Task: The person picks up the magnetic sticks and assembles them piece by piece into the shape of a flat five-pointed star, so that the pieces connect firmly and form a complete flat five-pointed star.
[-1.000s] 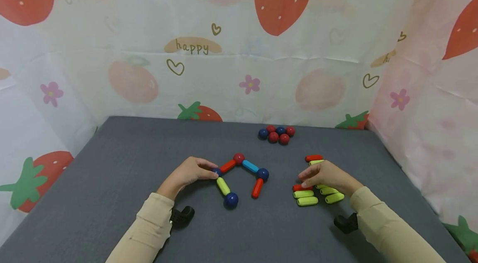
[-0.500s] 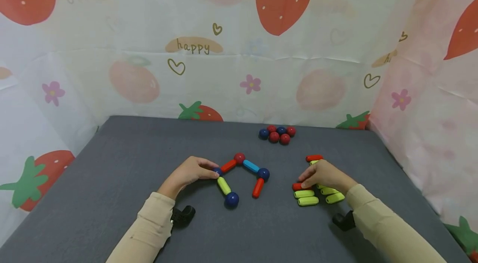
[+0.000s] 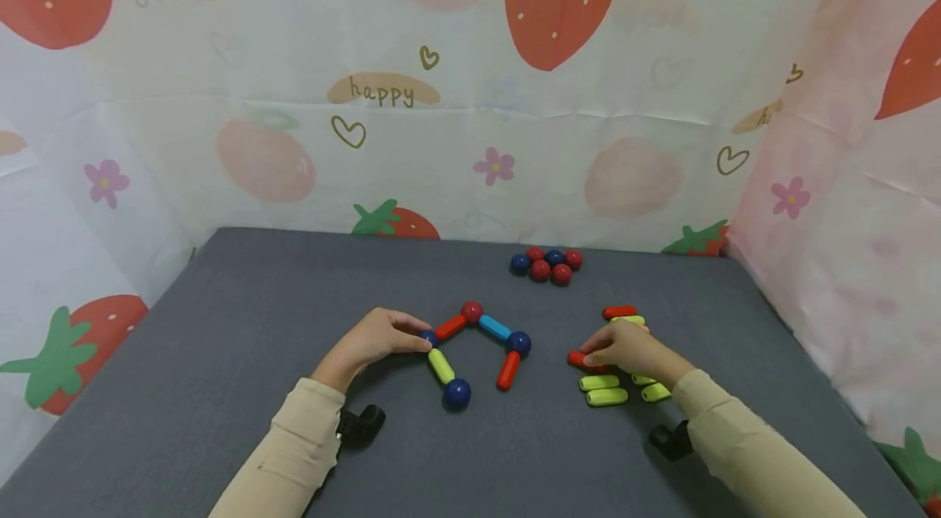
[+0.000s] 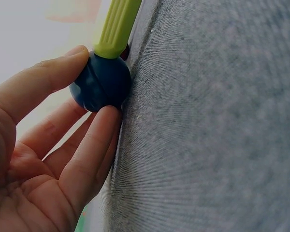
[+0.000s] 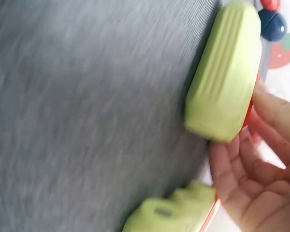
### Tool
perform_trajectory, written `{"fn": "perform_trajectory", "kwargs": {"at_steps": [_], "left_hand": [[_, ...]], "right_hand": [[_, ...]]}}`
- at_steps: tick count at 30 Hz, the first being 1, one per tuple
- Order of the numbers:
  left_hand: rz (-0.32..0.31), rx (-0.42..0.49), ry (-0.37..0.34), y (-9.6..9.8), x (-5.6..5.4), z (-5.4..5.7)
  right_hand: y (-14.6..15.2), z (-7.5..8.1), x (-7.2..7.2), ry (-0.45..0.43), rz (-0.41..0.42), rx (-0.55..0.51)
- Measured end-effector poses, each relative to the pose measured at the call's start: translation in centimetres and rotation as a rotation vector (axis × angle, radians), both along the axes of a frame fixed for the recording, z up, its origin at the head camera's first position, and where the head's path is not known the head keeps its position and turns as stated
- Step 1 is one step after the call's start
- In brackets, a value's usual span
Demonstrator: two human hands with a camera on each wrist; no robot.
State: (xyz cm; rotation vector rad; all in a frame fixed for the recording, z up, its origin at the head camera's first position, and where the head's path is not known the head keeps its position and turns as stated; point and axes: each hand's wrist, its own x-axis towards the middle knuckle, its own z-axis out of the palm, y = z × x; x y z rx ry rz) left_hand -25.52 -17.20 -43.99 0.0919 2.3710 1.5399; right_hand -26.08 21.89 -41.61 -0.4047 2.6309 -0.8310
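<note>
My left hand [image 3: 376,342] pinches a dark blue ball [image 4: 104,83] between thumb and fingers at the left corner of an unclosed chain on the table. A yellow-green stick [image 3: 441,367] runs from this ball to another blue ball [image 3: 457,394]. A red stick [image 3: 451,328] links it to a red ball [image 3: 471,311]; a light blue stick [image 3: 495,328] continues to a third blue ball [image 3: 519,343], from which a red stick [image 3: 508,371] hangs free-ended. To the right, my right hand [image 3: 631,345] pinches a loose red stick [image 3: 577,359], partly hidden by fingers.
Yellow-green sticks [image 3: 607,396] lie beside and under my right hand, with another red stick [image 3: 619,311] behind them. Several red and blue balls [image 3: 540,270] cluster near the back edge of the grey table [image 3: 294,281]. A strawberry-print curtain [image 3: 294,28] stands behind.
My right hand has shifted slightly left and away from me, sliding the red stick out from the yellow-green sticks. My left hand and the chain stay in place.
</note>
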Motion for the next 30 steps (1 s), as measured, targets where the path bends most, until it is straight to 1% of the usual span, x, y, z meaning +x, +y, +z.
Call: {"fn": "perform_trajectory", "kwargs": {"at_steps": [2,3,9,13,20,25,30], "left_hand": [[0.000,-0.001,-0.001,0.0,0.1,0.0],[0.000,-0.003,-0.001,0.0,0.1,0.1],[0.002,0.007,-0.002,0.0,0.1,0.0],[-0.002,0.014,-0.001,-0.1,0.0,-0.2],[0.024,0.012,-0.015,0.0,-0.1,-0.2],[0.022,0.007,-0.012,0.0,-0.1,-0.2],[0.014,-0.002,-0.004,0.0,0.0,-0.1]], "right_hand": [[-0.4,0.1,0.3,0.016,0.007,-0.012],[-0.7,0.2,0.6,0.013,-0.003,-0.031],[-2.8,0.6,2.3,-0.038,-0.064,-0.175],[-4.6,0.3,3.5,-0.071,-0.078,-0.232],[-8.4,-0.3,5.4,-0.196,-0.173,-0.332],[-10.0,-0.6,6.4,-0.235,-0.146,-0.374],[-11.0,-0.8,6.8,-0.249,-0.117,-0.400]]}}
